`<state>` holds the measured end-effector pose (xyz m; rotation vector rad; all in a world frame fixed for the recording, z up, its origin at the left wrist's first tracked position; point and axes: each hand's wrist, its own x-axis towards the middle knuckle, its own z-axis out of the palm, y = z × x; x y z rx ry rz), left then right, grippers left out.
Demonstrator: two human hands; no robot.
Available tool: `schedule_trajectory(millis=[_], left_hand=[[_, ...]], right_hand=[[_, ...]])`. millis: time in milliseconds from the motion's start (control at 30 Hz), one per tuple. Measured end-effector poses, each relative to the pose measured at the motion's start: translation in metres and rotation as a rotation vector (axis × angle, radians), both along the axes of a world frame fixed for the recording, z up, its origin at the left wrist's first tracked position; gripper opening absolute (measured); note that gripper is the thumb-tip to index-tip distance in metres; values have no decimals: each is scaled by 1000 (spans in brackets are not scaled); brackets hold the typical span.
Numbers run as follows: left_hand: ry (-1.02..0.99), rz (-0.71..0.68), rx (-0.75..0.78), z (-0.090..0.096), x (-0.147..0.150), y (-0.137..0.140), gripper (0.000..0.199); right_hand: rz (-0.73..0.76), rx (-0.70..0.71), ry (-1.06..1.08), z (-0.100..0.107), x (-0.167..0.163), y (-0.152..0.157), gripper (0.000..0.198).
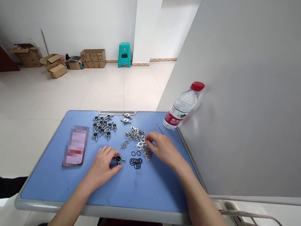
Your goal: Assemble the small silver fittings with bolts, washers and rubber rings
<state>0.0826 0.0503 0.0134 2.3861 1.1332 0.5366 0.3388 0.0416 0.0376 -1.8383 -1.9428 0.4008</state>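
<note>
My left hand rests on the table with its thumb and fingers closed around a small metal fitting with a black round centre. Over a pile of flat metal flange plates is my right hand, its fingers bent together at the plates; what lies between the fingertips is hidden. Black rubber O-rings lie between the two hands. Small metal screws or balls form a little heap beside the plates. Several more fittings with black centres are grouped farther back on the left.
A phone lies on the blue table at left. A water bottle with a red cap stands at the back right by the grey partition. A thin metal rod lies near it. Two metal parts sit at the back edge.
</note>
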Motion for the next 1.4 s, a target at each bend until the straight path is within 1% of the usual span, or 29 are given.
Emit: schedule_trajectory(millis=[67,133,267,333,400,500,667,833,900,967,1000,1067,1133,1200,1400], left_hand=[[-1,1,5,1,0,0,17],[4,6,8,1,1,0,18],[13,12,13,1,1,0,21],[7,9,19,1,1,0,20],[1,5,20,0,0,-1,18],[-10,4,0,0,-1,-1,18],[-23,15,-42,2,-3,-1,17],[-54,9,-80,3,-5,-1,16],[-51,16,-90,2,-6,0,15],[-46,22,-96,2,-6,0,15],[-47,23,-98,2,-6,0,15],[-48,26,-105,2,-5,1,14],[-47,27,-112,3,-4,1,12],[-49,26,-116,3,-4,1,11],[-72,10,-121,2,-3,1,8]], right_hand=[[-80,39,-43,-4,-5,4,11],[-114,35,-72,-7,-12,8,11],[-140,-10,-146,-10,-27,13,15],[-146,-39,-181,-11,-32,14,13],[-153,-62,-204,-12,-36,15,10],[-173,-71,-215,-14,-38,16,13],[-208,-11,-180,-16,-34,16,14],[-233,100,-110,-10,-22,11,14],[-154,157,-18,-8,-23,6,13],[39,207,153,-7,-30,0,13],[146,198,204,-8,-35,-3,14],[281,146,163,-10,-48,-8,15],[338,100,69,-12,-59,-12,15],[342,65,-29,-13,-66,-15,14],[385,14,-207,-10,-72,-17,15]])
